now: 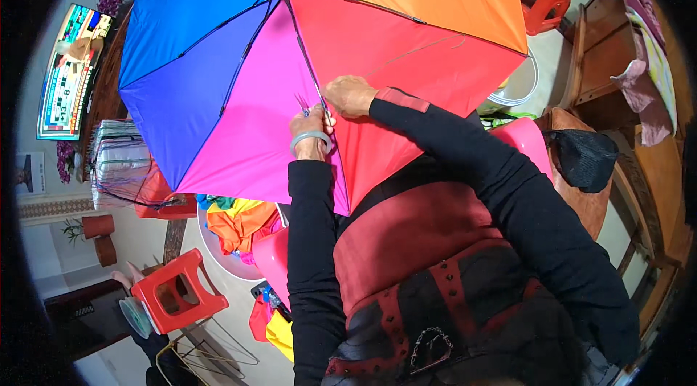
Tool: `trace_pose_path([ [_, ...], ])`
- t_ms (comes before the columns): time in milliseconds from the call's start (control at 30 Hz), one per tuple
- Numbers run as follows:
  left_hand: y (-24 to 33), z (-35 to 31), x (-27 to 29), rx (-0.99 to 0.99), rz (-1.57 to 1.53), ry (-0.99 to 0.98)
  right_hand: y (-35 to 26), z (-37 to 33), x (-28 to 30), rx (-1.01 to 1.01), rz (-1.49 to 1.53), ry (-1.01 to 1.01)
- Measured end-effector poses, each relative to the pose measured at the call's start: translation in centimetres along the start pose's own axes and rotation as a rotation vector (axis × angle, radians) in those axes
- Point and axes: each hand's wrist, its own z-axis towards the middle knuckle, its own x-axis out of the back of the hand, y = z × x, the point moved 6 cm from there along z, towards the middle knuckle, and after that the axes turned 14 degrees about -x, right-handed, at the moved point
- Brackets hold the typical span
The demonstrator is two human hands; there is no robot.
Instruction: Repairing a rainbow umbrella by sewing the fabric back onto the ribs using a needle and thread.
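Forearms: black sleeves rise from the lower edge to the umbrella.
Left hand: fingers pinched together on something small and metallic, likely scissors or a needle.
Right hand: fingers pressed on a rib, bracing it.
Risk: a slip could prick a finger or tear cloth.
Rainbow umbrella: open, taut, just in front of the chest.
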Motion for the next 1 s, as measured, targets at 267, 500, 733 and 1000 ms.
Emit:
trace_pose_path([
  [267, -0.2, 0.2, 0.1, -0.004, -0.115, 0.021, 0.3, -0.1, -0.7, 0.022, 0.159, 0.082],
  [500, -0.4, 0.3, -0.3, 0.036, -0.112, 0.071, 0.7, 0.0, -0.5, 0.133, 0.267, 0.184],
  [733, -1.3, 1.0, -0.7, 0.004, -0.093, 0.225, 0.8, 0.5, -0.9, 0.088, 0.314, 0.24],
  [1000, -1.2, -0.2, -0.2, -0.046, -0.069, 0.377, 2.7, 1.0, -0.8, -0.075, 0.323, 0.196],
])
